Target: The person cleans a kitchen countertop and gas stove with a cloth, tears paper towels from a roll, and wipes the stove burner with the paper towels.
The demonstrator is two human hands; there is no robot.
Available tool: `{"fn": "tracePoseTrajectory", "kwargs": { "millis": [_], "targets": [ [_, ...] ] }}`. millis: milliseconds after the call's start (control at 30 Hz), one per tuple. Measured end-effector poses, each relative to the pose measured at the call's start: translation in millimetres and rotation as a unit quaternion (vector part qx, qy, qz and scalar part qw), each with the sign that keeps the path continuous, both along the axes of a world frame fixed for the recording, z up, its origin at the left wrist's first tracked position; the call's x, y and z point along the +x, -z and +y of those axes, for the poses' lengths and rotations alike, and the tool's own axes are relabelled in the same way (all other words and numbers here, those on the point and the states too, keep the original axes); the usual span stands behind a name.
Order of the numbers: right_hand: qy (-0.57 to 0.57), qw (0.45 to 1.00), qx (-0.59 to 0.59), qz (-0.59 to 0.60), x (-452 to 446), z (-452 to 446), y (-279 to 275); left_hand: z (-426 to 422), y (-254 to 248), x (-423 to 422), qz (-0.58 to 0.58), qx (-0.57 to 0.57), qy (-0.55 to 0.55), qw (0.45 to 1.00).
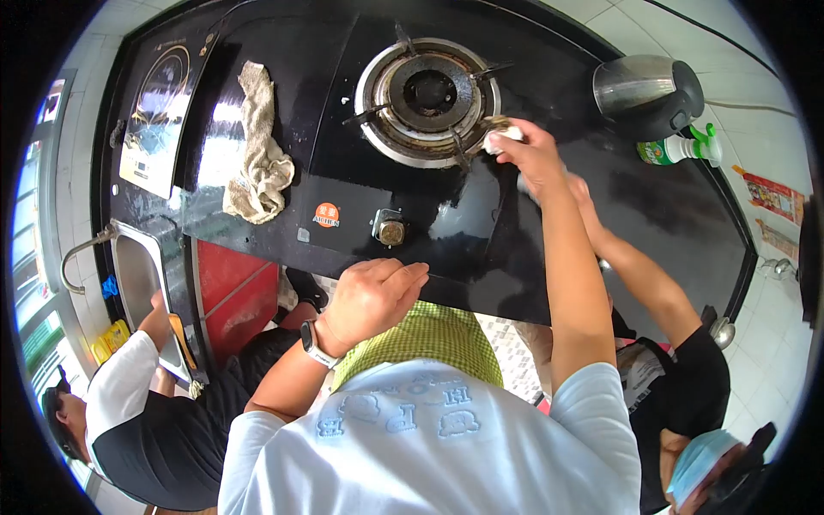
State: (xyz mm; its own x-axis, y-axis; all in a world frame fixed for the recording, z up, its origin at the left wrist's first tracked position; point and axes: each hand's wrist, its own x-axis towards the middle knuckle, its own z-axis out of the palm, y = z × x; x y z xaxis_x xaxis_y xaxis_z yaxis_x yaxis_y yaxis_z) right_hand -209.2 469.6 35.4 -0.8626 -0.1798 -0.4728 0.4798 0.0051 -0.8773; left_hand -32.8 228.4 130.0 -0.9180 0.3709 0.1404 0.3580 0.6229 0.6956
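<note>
My right hand (534,154) pinches a crumpled white wad (502,139), which looks like tissue or cloth. It is at the right rim of the gas burner (431,96), beside a dark pan support. Brownish grime shows on the burner ring. My left hand (378,292), with a watch on the wrist, rests at the front edge of the black stove (352,206). Its fingers are curled together and hold nothing visible. Just above that hand sits the stove knob (390,230).
A dirty beige rag (260,154) and an induction cooker (159,120) lie left; a sink (142,266) lies beyond. An electric kettle (639,90) and a green-topped spray bottle (678,150) stand right. A co-worker's hand (585,206) reaches in beside my right arm; another person (154,421) works at the sink.
</note>
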Motion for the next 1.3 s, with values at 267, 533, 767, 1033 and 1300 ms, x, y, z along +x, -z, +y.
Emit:
{"fn": "tracePoseTrajectory", "kwargs": {
  "millis": [267, 533, 767, 1033, 1300],
  "targets": [
    [0.171, 0.980, -0.050, 0.086, -16, -21, 10, -7, 3, 4, -0.017, -0.002, -0.016, 1.000],
    [0.190, 0.873, 0.336, 0.298, -46, -58, 58, -8, 8, 3, -0.022, 0.015, -0.018, 0.999],
    [0.144, 0.887, 0.320, 0.299, -9, -59, 51, -14, 9, 5, -0.012, 0.010, -0.010, 1.000],
    [0.102, 0.973, 0.173, 0.113, 14, -37, 20, -24, 1, -3, -0.003, -0.002, 0.008, 1.000],
    [0.200, 0.894, 0.243, 0.320, -23, -44, 39, -23, 12, -2, -0.006, 0.002, 0.007, 1.000]
  ]
}}
